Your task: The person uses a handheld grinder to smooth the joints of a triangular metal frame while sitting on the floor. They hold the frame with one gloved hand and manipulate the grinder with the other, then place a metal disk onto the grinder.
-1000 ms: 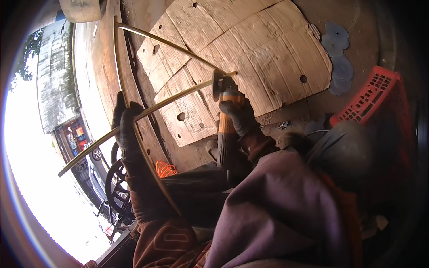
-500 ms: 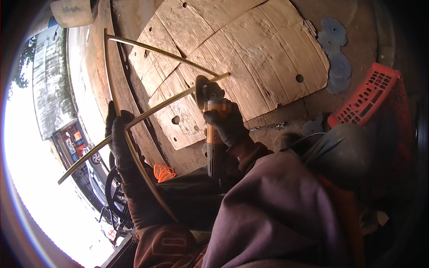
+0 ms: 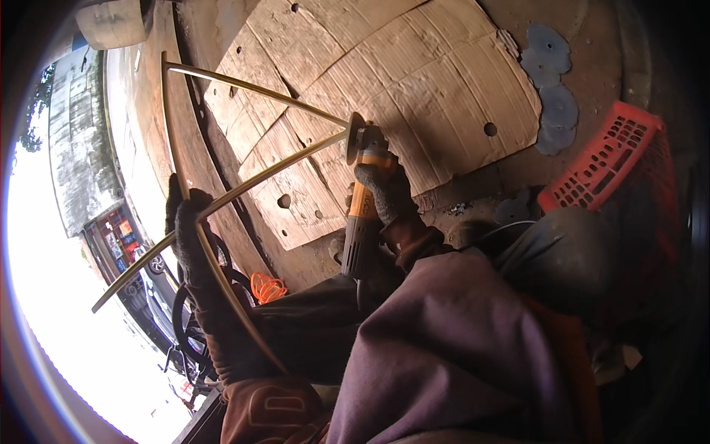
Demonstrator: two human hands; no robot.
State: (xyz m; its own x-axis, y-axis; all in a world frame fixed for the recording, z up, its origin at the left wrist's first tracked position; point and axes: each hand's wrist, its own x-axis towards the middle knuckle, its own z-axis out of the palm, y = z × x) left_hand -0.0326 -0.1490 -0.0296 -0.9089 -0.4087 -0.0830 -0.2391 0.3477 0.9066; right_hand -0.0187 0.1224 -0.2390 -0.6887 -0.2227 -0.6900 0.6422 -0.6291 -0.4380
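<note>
Gloved in dark fabric, my left hand (image 3: 188, 218) is closed round a frame of thin brass-coloured metal bars (image 3: 281, 166), near where a long bar crosses a slightly bowed one. The bars form a triangle, narrowing to a corner on the right. My right hand (image 3: 383, 191), also gloved, wraps the orange and black body of an angle grinder (image 3: 361, 201). The grinder's disc (image 3: 354, 139) stands edge-on at that corner, at or very near the bar ends. Whether the disc touches the metal or spins, I cannot tell.
Flattened cardboard (image 3: 436, 96) with holes lies on the floor beneath the frame. A red plastic crate (image 3: 603, 163) stands at the right, near grey round-edged sheet pieces (image 3: 556, 111). An orange coiled hose (image 3: 266, 287) lies by my leg. A dark wheel (image 3: 194, 318) is at the left.
The grinder in my right hand has moved right and slightly up along the long bar to the frame's corner. My left hand keeps its hold; the frame has shifted slightly left in view.
</note>
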